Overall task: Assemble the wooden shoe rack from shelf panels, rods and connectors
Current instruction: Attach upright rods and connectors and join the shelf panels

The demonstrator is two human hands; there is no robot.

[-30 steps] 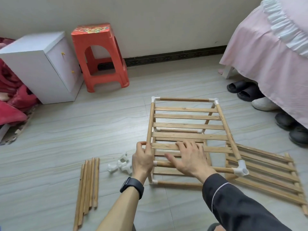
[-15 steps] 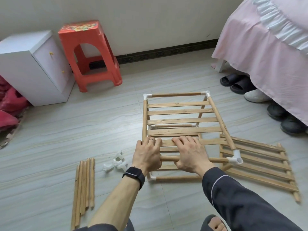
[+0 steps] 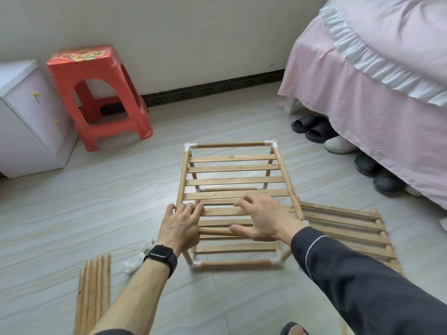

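Observation:
The part-built wooden shoe rack (image 3: 232,180) stands on the floor in front of me, its slatted shelf panel lying on a frame of rods joined by white corner connectors (image 3: 273,144). My left hand (image 3: 181,226) lies flat on the near left slats, fingers straight. To its right, my right hand (image 3: 263,218) presses the near slats with spread fingers, its thumb by the front rod. A spare shelf panel (image 3: 350,228) lies flat on the floor to the right of the rack. Several loose rods (image 3: 93,293) and white connectors (image 3: 135,262) lie at the lower left.
A red plastic stool (image 3: 101,97) and a white cabinet (image 3: 29,117) stand against the wall at the left. A bed with a pink skirt (image 3: 375,93) fills the right, with several shoes (image 3: 314,129) under its edge. My foot (image 3: 292,330) shows at the bottom edge.
My left hand has let go of the left side rod and now lies flat on the slats. My right hand has stayed on the near slats. The view has shifted closer.

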